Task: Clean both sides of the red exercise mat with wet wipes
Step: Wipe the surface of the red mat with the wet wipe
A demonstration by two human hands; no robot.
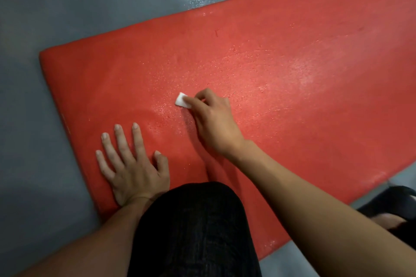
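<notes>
Mat (281, 69) lies flat on grey floor (45, 7), no writing I can read. My right hand (213, 123) pinches a folded white wipe (181, 100) mid-mat; left hand (129, 164) rests flat, fingers spread, near the mat's corner.

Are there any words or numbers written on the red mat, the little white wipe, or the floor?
None: no words, numbers or logos can be read anywhere.
The red foam exercise mat shows only wet streaks and scuffs.
The small folded white wet wipe, pinched by the right hand, is plain.
The grey floor and the black trouser knee carry no print.
</notes>
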